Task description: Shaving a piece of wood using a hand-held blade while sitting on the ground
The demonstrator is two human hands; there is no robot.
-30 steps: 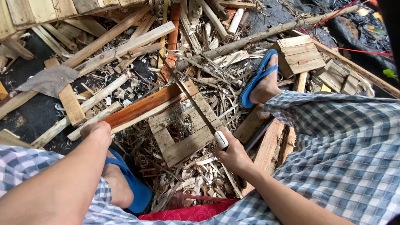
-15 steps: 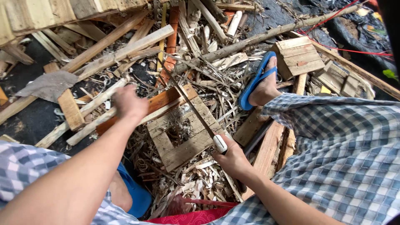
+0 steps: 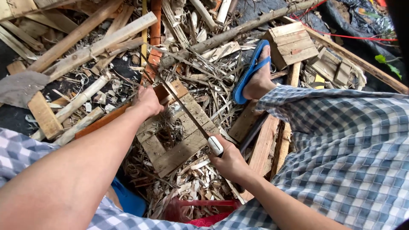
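My right hand (image 3: 232, 159) is nearest, fingers wrapped tight round the white handle of the long knife (image 3: 187, 113), its thin dark blade slanting up and away across the square wooden frame (image 3: 177, 132). The frame lies flat on a bed of wood shavings (image 3: 200, 187) between my knees. Further out, my left hand (image 3: 148, 101) is clamped down on the reddish wooden slat (image 3: 128, 108) at the frame's far corner, though I can't quite tell if the fingers curl under it. Beyond that, my foot in a blue sandal (image 3: 251, 72) rests among scrap timber, beside a small slatted wooden box (image 3: 292, 42).
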